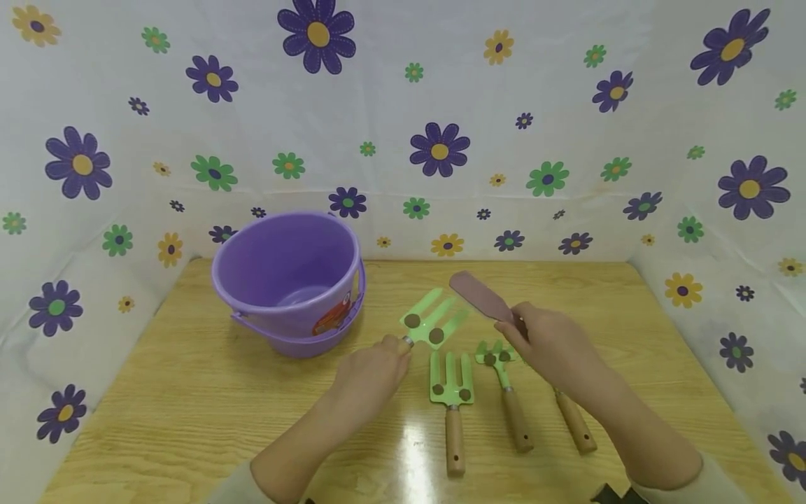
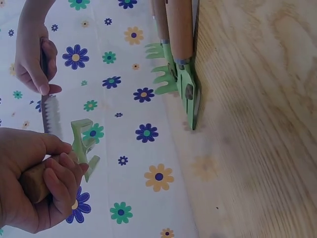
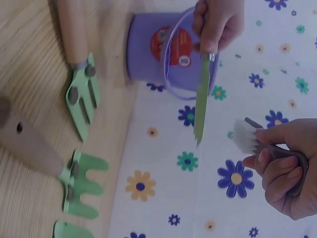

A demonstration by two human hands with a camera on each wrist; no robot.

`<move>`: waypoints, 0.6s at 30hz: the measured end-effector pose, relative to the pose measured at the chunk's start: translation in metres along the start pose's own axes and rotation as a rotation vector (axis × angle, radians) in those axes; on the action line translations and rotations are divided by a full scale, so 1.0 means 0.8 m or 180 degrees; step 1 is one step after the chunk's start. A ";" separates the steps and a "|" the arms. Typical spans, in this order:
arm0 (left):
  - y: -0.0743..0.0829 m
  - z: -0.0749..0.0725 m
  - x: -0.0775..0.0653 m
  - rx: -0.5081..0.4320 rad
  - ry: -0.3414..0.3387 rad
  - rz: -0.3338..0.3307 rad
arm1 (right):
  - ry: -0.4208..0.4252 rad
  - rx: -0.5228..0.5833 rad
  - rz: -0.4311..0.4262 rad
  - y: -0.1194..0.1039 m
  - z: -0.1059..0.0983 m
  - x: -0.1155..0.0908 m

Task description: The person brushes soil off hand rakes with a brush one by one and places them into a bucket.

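My left hand (image 1: pixel 373 372) grips the wooden handle of a green garden fork (image 1: pixel 425 330), its head raised above the table with brown spots on it. In my right hand (image 1: pixel 557 344) is a brush with a mauve-brown back (image 1: pixel 481 294); white bristles (image 3: pixel 244 137) show in the right wrist view. The brush and the held fork are close together but apart. Below them on the table lie a second green fork (image 1: pixel 451 381) and a small green rake (image 1: pixel 503 374), both bearing brown spots. Another wooden-handled tool (image 1: pixel 576 423) has its head hidden under my right arm.
A purple bucket (image 1: pixel 277 325) with a red label stands at the back left, its handle folded down. White cloth (image 1: pixel 378 105) printed with flowers walls off the back and both sides of the wooden table (image 1: pixel 189 399).
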State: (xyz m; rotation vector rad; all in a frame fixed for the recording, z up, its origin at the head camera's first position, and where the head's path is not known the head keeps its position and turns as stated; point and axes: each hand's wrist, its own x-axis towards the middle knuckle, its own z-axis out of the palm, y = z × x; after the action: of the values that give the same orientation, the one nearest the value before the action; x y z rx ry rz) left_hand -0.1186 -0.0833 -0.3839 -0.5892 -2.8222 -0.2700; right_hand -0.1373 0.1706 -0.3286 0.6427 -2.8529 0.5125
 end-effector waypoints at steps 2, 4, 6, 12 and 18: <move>0.002 -0.003 0.001 0.0004 -0.0016 -0.0009 | -0.0035 0.0064 -0.0046 -0.011 0.002 0.002; 0.003 -0.005 0.002 0.0024 -0.0052 -0.0025 | -0.0074 0.0098 -0.0101 -0.021 0.006 0.003; 0.004 -0.008 0.002 -0.0023 -0.0116 -0.0046 | -0.0071 0.0082 -0.0185 -0.031 0.010 0.003; 0.002 -0.015 0.002 -0.0018 -0.0181 -0.0027 | 0.0233 -0.0038 -0.0553 -0.057 0.020 0.002; 0.000 -0.019 0.001 0.0067 0.0026 0.0010 | 0.0345 -0.0134 -0.0683 -0.071 0.027 0.005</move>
State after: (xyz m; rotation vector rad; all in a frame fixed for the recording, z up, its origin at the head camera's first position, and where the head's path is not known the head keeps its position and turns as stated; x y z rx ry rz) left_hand -0.1165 -0.0861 -0.3693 -0.5866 -2.8126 -0.2411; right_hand -0.1178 0.1134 -0.3308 0.8725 -2.6455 0.4369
